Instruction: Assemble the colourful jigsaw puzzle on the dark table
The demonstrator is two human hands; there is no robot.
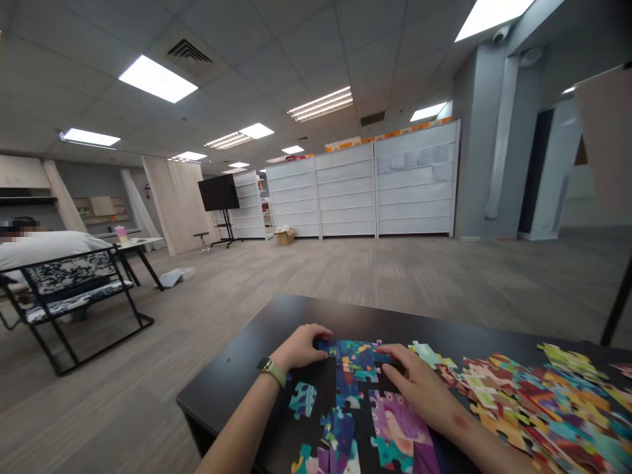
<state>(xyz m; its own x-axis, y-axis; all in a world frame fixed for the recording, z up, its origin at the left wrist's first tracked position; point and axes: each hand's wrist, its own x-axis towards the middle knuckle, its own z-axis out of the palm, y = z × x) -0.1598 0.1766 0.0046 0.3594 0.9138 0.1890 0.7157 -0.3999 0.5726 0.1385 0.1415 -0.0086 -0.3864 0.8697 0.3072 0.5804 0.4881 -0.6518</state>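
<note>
A joined section of dark blue puzzle pieces (358,359) lies on the black table between my hands. My left hand (305,347), with a watch at its wrist, has thumb and fingers curled at the section's left end. On its right end rest the fingers of my right hand (412,378), which cover part of a blue piece. A loose teal piece (303,399) lies below my left hand. Nearer to me are a group of dark blue and purple pieces (338,431) and a joined purple section (397,424), the latter just below my right hand.
Many mixed loose pieces (553,401) are heaped on the right of the black table (237,365). A person in a white top (59,243) sits on a chair (74,273) at the left. White shelving panels (345,191), a cardboard box (285,236) and a screen on a stand (218,193) are farther back.
</note>
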